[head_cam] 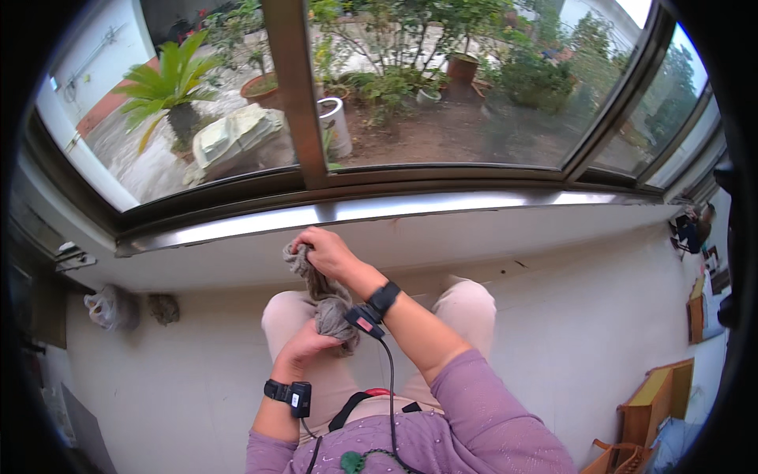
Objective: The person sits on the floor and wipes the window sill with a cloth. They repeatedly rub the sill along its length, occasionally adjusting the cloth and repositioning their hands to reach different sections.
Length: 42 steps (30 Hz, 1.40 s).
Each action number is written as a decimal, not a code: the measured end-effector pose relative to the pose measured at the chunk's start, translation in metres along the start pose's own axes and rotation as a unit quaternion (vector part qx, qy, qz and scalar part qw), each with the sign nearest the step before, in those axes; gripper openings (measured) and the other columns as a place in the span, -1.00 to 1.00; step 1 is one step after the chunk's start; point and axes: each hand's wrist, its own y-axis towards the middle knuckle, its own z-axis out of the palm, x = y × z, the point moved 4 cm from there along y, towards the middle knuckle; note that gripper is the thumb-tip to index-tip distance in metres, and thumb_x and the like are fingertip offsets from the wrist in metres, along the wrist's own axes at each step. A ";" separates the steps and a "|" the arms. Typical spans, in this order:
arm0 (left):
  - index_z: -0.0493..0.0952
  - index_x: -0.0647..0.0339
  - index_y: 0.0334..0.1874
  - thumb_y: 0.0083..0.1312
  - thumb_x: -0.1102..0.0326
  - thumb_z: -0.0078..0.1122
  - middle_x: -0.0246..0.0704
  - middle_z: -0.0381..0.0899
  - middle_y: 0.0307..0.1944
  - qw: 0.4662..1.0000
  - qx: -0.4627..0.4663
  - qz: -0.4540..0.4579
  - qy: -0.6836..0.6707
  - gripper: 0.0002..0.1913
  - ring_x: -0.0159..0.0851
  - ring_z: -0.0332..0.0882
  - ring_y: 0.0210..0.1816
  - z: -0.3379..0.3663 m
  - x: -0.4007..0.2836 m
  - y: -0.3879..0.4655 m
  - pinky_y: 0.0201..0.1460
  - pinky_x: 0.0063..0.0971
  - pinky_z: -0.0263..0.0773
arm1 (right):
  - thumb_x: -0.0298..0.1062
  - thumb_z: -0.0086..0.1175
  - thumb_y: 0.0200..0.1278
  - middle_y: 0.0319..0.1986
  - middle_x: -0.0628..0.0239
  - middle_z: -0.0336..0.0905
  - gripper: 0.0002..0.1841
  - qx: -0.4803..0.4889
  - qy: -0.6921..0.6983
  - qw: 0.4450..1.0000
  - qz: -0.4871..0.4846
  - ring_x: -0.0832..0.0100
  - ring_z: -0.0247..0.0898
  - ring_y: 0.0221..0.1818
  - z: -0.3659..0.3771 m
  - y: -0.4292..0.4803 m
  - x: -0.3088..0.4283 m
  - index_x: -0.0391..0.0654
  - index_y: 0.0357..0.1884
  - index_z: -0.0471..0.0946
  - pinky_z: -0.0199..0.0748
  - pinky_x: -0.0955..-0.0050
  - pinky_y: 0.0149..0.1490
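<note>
A bunched, twisted grey cloth (334, 318) hangs between my two hands, above my left thigh. My right hand (325, 252) grips its upper end, close under the metal window sill (379, 208). Lower down, my left hand (308, 345) holds the wadded part of the cloth from below, its fingers partly hidden by it. Both wrists carry black straps with small boxes and cables.
A sliding window frame (426, 178) stands ahead, with potted plants outside. On the floor at the left lie a plastic bag (112, 308) and a small dark bundle (163, 309). Wooden furniture (654, 397) stands at the right; a person (694, 228) is far off.
</note>
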 end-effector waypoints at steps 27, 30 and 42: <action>0.46 0.38 0.27 0.10 0.52 0.29 -0.30 0.58 0.16 0.998 -0.017 0.039 -0.053 -0.41 -0.29 0.50 0.19 0.001 -0.035 0.038 0.33 -0.41 0.30 | -0.40 0.27 -0.10 -0.05 0.21 0.48 -0.57 -0.349 -0.390 0.852 0.013 0.10 0.38 0.03 -0.125 -0.026 -0.041 -0.12 -0.07 0.53 0.38 0.17 0.15; 0.47 0.36 0.25 0.10 0.53 0.27 -0.30 0.59 0.15 0.994 -0.065 0.050 -0.074 -0.42 -0.29 0.52 0.16 -0.035 -0.036 0.013 0.30 -0.42 0.34 | -0.44 0.28 -0.13 -0.05 0.19 0.49 -0.54 -0.296 -0.355 0.887 -0.008 0.09 0.38 0.03 -0.064 0.000 -0.020 -0.12 -0.05 0.55 0.38 0.19 0.16; 0.40 0.37 0.31 0.10 0.58 0.24 -0.29 0.57 0.19 0.977 -0.043 0.095 -0.188 -0.37 -0.23 0.52 0.20 -0.094 -0.035 -0.008 0.34 -0.37 0.35 | -0.65 0.05 0.09 -0.09 0.18 0.49 -0.70 -0.392 -0.053 0.916 -0.070 0.18 0.46 0.00 -0.061 0.011 -0.014 -0.16 -0.10 0.55 0.40 0.32 0.18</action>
